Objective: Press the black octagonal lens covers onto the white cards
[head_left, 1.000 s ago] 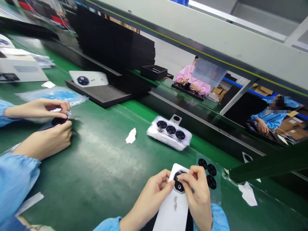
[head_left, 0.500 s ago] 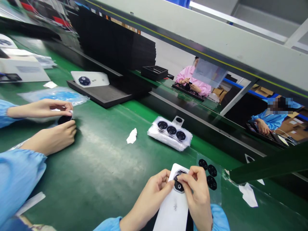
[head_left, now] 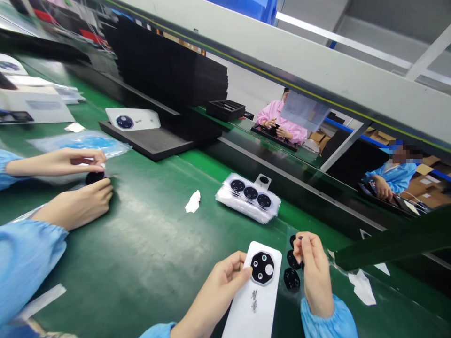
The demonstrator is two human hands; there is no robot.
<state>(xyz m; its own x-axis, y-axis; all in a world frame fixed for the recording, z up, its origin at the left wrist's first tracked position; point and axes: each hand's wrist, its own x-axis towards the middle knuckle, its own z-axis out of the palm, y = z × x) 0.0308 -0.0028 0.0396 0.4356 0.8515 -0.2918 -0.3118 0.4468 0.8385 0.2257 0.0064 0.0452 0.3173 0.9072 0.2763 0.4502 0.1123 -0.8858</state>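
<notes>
My left hand (head_left: pixel 220 288) grips the upper left edge of a white phone-shaped panel (head_left: pixel 252 310), its thumb by the black octagonal camera piece (head_left: pixel 262 268). That piece has several round openings, one of them white. My right hand (head_left: pixel 313 270) is pinched closed over the clear sheet to the right, with a small dark thing at its fingertips. On the sheet lie black octagonal pieces (head_left: pixel 291 280), partly hidden by the hand. Farther back sits a stack of clear sheets (head_left: pixel 243 206) bearing three black octagonal pieces.
At left, a co-worker's hands (head_left: pixel 75 202) hold a dark disc. A black foam tray (head_left: pixel 158 149) bears another white panel (head_left: pixel 136 119). White scraps (head_left: pixel 193 202) lie on the green table. A green post (head_left: pixel 391 241) slants at right. Two people sit beyond the ledge.
My right hand has moved right, off the camera piece and over the clear sheet. The panel's octagonal piece now shows uncovered. My left hand still holds the panel.
</notes>
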